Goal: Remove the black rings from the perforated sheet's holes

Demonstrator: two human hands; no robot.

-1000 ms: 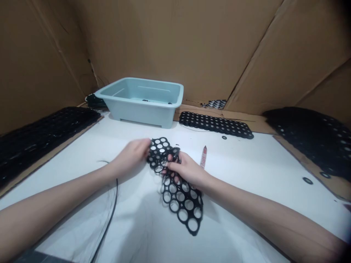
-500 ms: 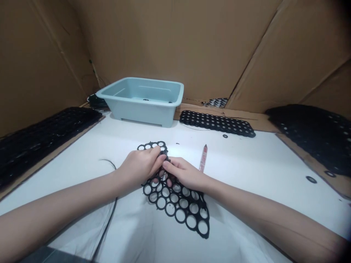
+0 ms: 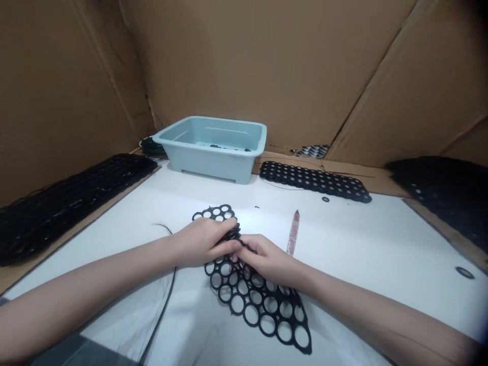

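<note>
A black sheet of joined rings (image 3: 251, 314) hangs bunched between my two hands, its lower part spread toward me over the white table. My left hand (image 3: 208, 239) is closed on the upper part of the ring sheet, thumb and fingers pressed together. From the right, my right hand (image 3: 263, 256) pinches the same sheet, its fingertips touching those of the left. What the fingertips grip exactly is hidden. A pen-like tool with a dark tip and red marking (image 3: 293, 233) lies just beyond my right wrist.
A light blue basin (image 3: 213, 165) with some dark rings inside stands at the back. Black ring mats lie at the back (image 3: 314, 180), left (image 3: 76, 203) and right (image 3: 446, 198). Loose rings (image 3: 465, 273) and a black strand (image 3: 162, 310) rest on the white table (image 3: 366, 244). Cardboard walls enclose it.
The camera view has shifted slightly, moving everything right and down. My left thumb has come lower, against the right fingertips. Both hands keep hold of the ring sheet.
</note>
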